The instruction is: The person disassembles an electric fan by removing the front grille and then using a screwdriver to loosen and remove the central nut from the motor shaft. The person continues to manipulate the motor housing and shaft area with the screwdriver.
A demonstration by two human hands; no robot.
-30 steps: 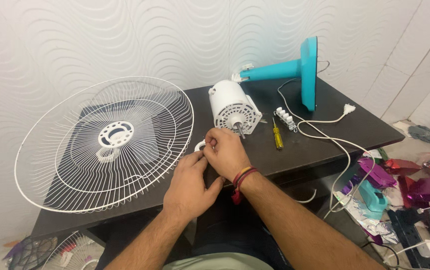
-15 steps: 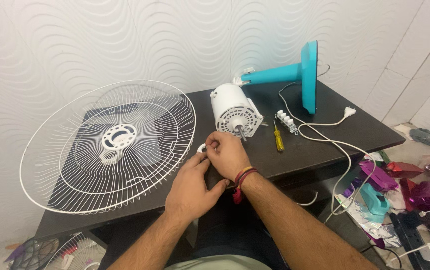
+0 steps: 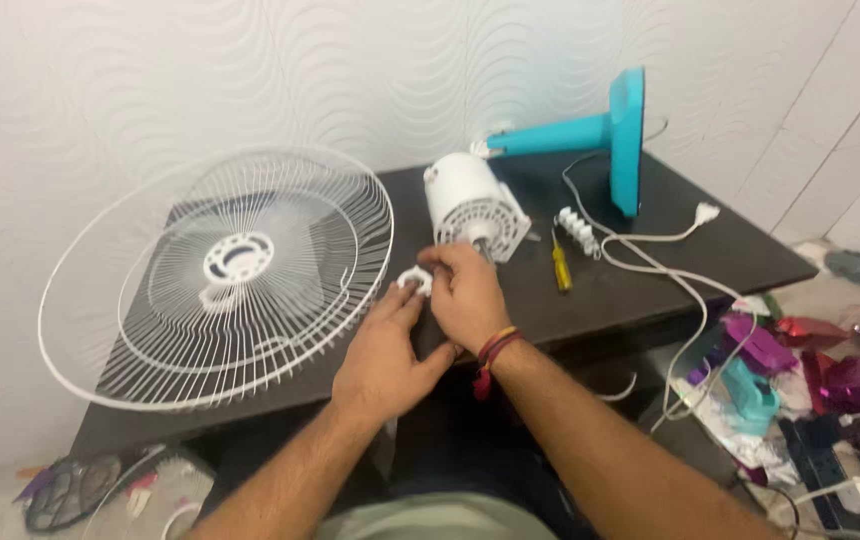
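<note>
Stage of the work: the fan lies in separate parts on the dark tabletop [image 3: 590, 300], so by my reckoning the job sits somewhere in the middle; nothing here is joined up into a whole fan.
Already apart: the white wire grille [image 3: 220, 275] lies on its own at the left, overhanging the tabletop's edge, well clear of the motor.
Motor: the white motor housing [image 3: 472, 205] lies on its side near the middle, vented face turned towards the person, joined at the back to the teal stand [image 3: 590, 130], which also lies tipped over.
Small part: a little white plastic ring-shaped piece [image 3: 415, 278] is in hand just in front of the motor, between grille and housing. It looks glossy and curved; most of it is hidden, so I cannot tell its full shape.
Left hand: the left hand [image 3: 382, 350] comes up from below, its fingers [image 3: 408, 300] closed against the white piece.
Right hand: the right hand [image 3: 465, 295] is curled over the same piece, fingers pinching it from above; a red and yellow thread band sits at the wrist.
Still loose: a yellow-handled screwdriver [image 3: 560, 268] lies untouched to the right of the motor, beside a white terminal block [image 3: 578, 230] and the white power cord [image 3: 670, 270], which trails off the edge.
Left to do, as I judge it: grille, motor and small piece are all unattached.
</note>
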